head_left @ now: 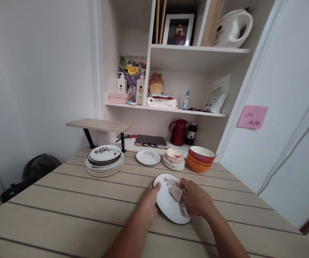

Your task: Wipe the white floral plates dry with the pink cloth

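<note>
My left hand (pixel 150 202) grips the left rim of a white plate (pixel 167 204) with a dark edge and a brown floral print, its thumb on top. The plate is tilted above the wooden table. In my right hand (pixel 196 197) a crumpled pinkish-grey cloth (pixel 176 193) is bunched, pressed against the plate's right side. The fingers of that hand are wrapped round the cloth and partly hidden. Beyond the plate, a similar floral plate (pixel 148 157) lies flat on the table.
On the table (pixel 89 204) stand a stack of plates (pixel 105 163) at left, small saucers with pink dishes (pixel 174 159), and red and orange bowls (pixel 201 159) at right. Behind are a raised wooden shelf (pixel 97 124), a laptop (pixel 151 140), a red jug (pixel 178 132) and a dark bottle (pixel 191 133).
</note>
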Demonstrator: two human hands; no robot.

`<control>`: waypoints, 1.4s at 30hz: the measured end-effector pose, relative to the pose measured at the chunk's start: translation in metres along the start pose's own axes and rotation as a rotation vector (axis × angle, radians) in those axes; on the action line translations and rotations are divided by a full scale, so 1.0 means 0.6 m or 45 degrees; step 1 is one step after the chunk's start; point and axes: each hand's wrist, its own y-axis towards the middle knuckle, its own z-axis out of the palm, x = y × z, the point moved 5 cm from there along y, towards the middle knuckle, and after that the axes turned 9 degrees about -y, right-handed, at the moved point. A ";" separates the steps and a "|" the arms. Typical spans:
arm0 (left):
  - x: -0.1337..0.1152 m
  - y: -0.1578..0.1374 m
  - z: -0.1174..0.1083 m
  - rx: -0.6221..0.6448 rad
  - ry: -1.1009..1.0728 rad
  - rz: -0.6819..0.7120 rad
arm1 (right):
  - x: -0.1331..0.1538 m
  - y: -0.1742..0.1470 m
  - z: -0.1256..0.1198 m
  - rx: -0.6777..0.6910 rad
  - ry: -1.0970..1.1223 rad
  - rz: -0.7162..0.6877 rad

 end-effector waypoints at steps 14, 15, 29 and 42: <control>-0.001 0.002 0.003 0.026 -0.113 0.003 | 0.061 0.023 0.018 -0.242 0.335 -0.273; -0.001 0.002 0.002 0.016 -0.111 -0.003 | 0.052 0.025 0.018 -0.241 0.289 -0.237; -0.004 -0.001 0.007 0.063 -0.176 -0.016 | 0.094 -0.025 0.013 0.038 0.271 -0.536; -0.002 -0.001 -0.001 -0.006 -0.223 -0.051 | 0.022 0.013 0.007 -0.091 0.004 -0.032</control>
